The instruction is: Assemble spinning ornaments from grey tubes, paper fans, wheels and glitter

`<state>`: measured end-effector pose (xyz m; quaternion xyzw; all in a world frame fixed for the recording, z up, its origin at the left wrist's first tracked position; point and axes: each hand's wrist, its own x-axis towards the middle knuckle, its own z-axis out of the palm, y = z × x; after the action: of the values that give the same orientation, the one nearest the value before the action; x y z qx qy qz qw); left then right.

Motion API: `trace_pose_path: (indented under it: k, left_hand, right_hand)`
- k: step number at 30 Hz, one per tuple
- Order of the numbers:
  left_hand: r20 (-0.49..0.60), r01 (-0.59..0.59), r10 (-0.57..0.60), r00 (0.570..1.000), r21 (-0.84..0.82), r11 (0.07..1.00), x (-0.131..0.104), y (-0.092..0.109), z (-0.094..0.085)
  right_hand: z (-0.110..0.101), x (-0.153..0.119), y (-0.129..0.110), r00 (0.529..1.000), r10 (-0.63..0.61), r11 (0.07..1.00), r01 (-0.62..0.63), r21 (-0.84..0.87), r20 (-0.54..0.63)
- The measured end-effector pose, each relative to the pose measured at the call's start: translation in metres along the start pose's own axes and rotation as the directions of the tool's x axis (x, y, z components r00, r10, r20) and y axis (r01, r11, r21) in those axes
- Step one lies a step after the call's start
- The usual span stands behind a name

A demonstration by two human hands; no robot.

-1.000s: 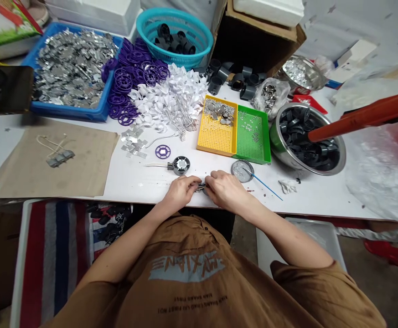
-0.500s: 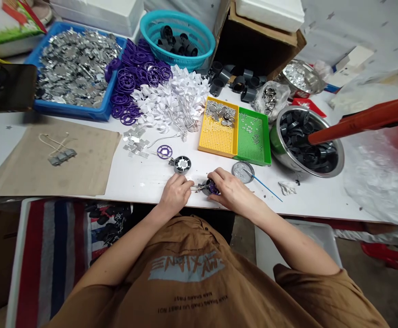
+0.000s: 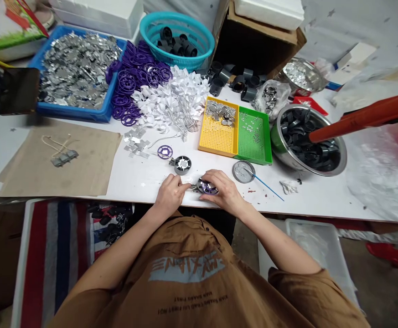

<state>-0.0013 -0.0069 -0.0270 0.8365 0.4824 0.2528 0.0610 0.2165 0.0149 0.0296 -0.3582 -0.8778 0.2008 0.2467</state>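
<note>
The right hand (image 3: 223, 190) grips a purple-spoked round housing (image 3: 207, 187) (probably light, stiff, best held by the rim), left hand (image 3: 169, 192) pinching its wires (image 3: 193, 187)

This looks like a small assembly workshop, with things laid out in bulk on a white desk (image 3: 133, 177): silver metal pieces (image 3: 79, 68) fill a blue tray (image 3: 75, 113), purple plastic rings (image 3: 126, 82) and white strips (image 3: 174, 95) lie heaped alongside, black cylindrical parts (image 3: 176, 44) sit in a turquoise basket (image 3: 176, 60), small shiny bits (image 3: 223, 114) lie in a yellow tray (image 3: 217, 141) and a green tray (image 3: 253, 149), and dark pieces (image 3: 317, 152) crowd a steel bowl (image 3: 296, 165)
</note>
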Motion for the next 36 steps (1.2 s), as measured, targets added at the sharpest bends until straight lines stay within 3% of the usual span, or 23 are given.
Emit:
trace_pose_path:
  k: [10,20,23,26,31,36]
  left_hand:
    - [0.191,0.042,-0.067,0.979,0.135,0.990,-0.003,0.001,-0.011]
    - [0.279,0.105,-0.130,0.952,0.103,0.989,0.001,0.003,-0.029]
    - [0.240,0.142,-0.158,0.958,0.084,0.986,0.002,0.009,-0.045]
    - [0.143,0.125,-0.113,0.983,-0.081,0.989,0.009,0.020,-0.055]
    - [0.086,0.052,-0.019,0.996,-0.409,0.911,0.030,0.033,-0.035]
    - [0.138,0.112,-0.038,0.990,-0.581,0.806,0.040,0.032,-0.007]
  right_hand:
    - [0.009,-0.002,0.005,0.998,0.059,0.989,-0.059,-0.135,-0.003]
    - [0.015,-0.008,0.007,0.988,0.150,0.973,-0.155,-0.171,-0.045]
    - [0.008,-0.013,0.007,0.987,0.155,0.982,-0.160,-0.102,-0.052]
    - [-0.001,-0.020,0.008,0.985,0.163,0.987,-0.163,0.000,-0.055]
    - [-0.007,-0.031,0.007,0.970,0.228,0.967,-0.215,0.136,-0.082]
    - [-0.005,-0.034,0.010,0.964,0.245,0.946,-0.213,0.246,-0.107]
